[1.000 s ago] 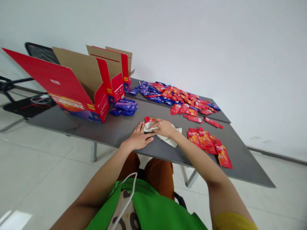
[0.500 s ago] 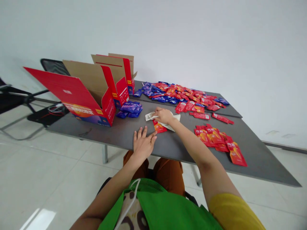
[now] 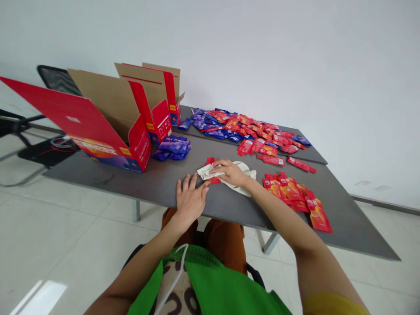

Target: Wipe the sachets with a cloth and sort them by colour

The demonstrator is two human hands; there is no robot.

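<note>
My right hand (image 3: 230, 173) presses a white cloth (image 3: 244, 169) down over a red pouch (image 3: 215, 180). Most of that pouch is hidden; red shows at its top end and along its lower edge. Lying flat with fingers spread, my left hand (image 3: 190, 199) rests on the table just left of the pouch. Its thumb reaches to the pouch's near corner or very close to it. Right of the cloth lies a small stack of red-orange pouches (image 3: 290, 190), printed side up.
Three open red cartons, the nearest one (image 3: 139, 146) with raised flaps, stand at the left. A small pile of purple pouches (image 3: 173, 146) lies beside them. Mixed red and blue pouches (image 3: 243, 124) heap along the back of the grey table (image 3: 348, 218). A black chair (image 3: 59, 81) stands behind.
My right hand has slid the cloth down over the pouch, covering its lower part and baring its top end. My left hand stays flat beside it. The view has shifted slightly.
</note>
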